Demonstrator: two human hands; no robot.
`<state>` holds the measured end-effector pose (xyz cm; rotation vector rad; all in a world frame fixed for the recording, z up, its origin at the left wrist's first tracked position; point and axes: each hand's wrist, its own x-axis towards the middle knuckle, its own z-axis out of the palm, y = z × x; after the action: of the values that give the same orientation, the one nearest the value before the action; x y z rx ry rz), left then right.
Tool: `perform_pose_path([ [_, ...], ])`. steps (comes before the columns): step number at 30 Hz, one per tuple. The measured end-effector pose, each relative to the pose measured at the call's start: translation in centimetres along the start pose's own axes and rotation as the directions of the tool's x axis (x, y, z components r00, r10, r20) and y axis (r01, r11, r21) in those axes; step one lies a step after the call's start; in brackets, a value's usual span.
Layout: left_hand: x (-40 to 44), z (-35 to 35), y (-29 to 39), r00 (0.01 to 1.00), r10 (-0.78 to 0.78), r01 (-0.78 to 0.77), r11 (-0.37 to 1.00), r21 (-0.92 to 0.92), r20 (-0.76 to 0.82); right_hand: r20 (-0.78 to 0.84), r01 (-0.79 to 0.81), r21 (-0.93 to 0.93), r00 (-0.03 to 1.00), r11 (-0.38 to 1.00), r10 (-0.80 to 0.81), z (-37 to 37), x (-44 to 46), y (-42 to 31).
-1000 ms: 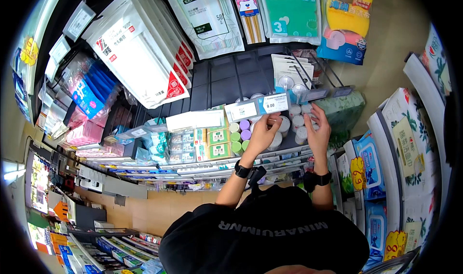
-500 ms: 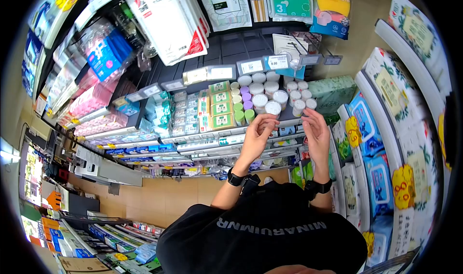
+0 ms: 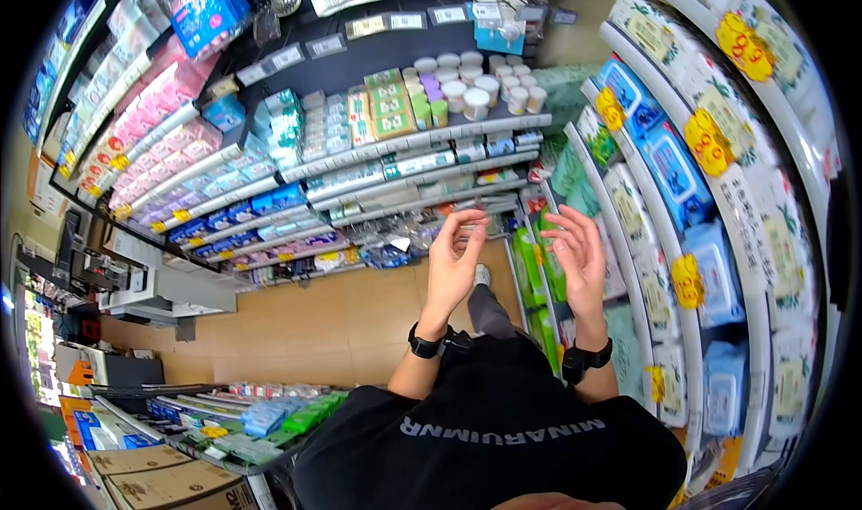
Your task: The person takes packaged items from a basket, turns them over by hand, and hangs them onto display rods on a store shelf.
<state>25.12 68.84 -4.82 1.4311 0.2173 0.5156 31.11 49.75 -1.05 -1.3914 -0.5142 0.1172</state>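
My left hand (image 3: 456, 257) is raised in front of my body, fingers loosely bent and thumb apart, with nothing in it. Level with it, my right hand (image 3: 580, 251) is also empty, its fingers half spread. A gap separates the two hands. Beyond them, several round white-lidded tubs (image 3: 476, 104) stand grouped on a shelf, and neither hand touches them. Beside these are smaller green-capped tubs (image 3: 439, 112), purple-capped ones (image 3: 433, 89) and a stack of green-and-tan packs (image 3: 388, 106). Each wrist wears a black band.
Stocked shelves (image 3: 395, 144) run across the front. On the right, another rack carries blue wipe packs (image 3: 671, 171) and white tissue packs (image 3: 779, 200). Tiled floor (image 3: 296, 330) lies below, with a shoe (image 3: 483, 275) on it. Cardboard boxes (image 3: 171, 479) stand at lower left.
Both hands have drawn back from the white-lidded tubs and now sit lower, over the floor. The view has shifted downward and away from the shelf, showing my leg and shoe.
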Motion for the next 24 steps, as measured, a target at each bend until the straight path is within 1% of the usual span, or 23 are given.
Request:
perform_pose_path([
  [3,-4.8,-0.1,1.2,1.0,0.0,0.0,1.0,0.025,-0.013,-0.005,-0.013,-0.028,1.0,1.0,0.013,-0.2,-4.4,-2.4],
  [5,-7.2,-0.1,1.8,0.998,0.008,-0.011,0.999,0.037,0.067,-0.021,-0.024,-0.032,1.0,0.999,0.023,-0.2,-6.9,-3.8],
  [6,-8.1,0.1,2.4,0.997,0.016,-0.019,0.999,0.03,0.082,-0.033,-0.013,-0.039,0.999,0.999,0.012,-0.2,-8.2,-4.4],
  [8,-10.0,0.9,3.5,0.991,0.009,-0.01,1.0,0.009,0.136,-0.013,0.017,-0.057,1.0,0.998,-0.018,-0.4,-10.7,-5.5],
  [10,-11.5,2.0,3.7,0.985,0.025,-0.025,1.0,0.0,0.173,-0.056,0.0,-0.055,0.998,0.998,-0.003,-0.9,-13.1,-6.7],
  [12,-12.8,3.6,4.4,0.965,0.017,-0.021,1.0,0.012,0.262,-0.082,0.051,-0.175,0.994,0.983,-0.066,-1.8,-15.4,-7.9],
  [14,-14.1,5.5,4.4,0.937,0.029,-0.032,0.999,0.003,0.349,-0.162,0.07,-0.199,0.981,0.978,-0.103,-3.0,-17.7,-8.8],
  [17,-16.4,8.7,4.8,0.883,0.034,-0.035,0.999,-0.007,0.468,-0.231,0.079,-0.216,0.964,0.973,-0.13,-5.3,-21.5,-10.1],
  [21,-20.5,13.5,5.7,0.786,0.04,-0.033,0.999,-0.023,0.616,-0.365,0.094,-0.255,0.912,0.962,-0.186,-8.2,-27.9,-12.5],
  [22,-21.9,14.8,5.8,0.758,0.014,-0.011,1.0,-0.009,0.652,-0.422,0.076,-0.265,0.887,0.961,-0.187,-9.2,-29.9,-13.1],
  [24,-25.2,17.2,6.4,0.697,-0.02,0.026,1.0,0.002,0.716,-0.496,0.013,-0.234,0.858,0.972,-0.131,-10.7,-34.0,-14.4],
])
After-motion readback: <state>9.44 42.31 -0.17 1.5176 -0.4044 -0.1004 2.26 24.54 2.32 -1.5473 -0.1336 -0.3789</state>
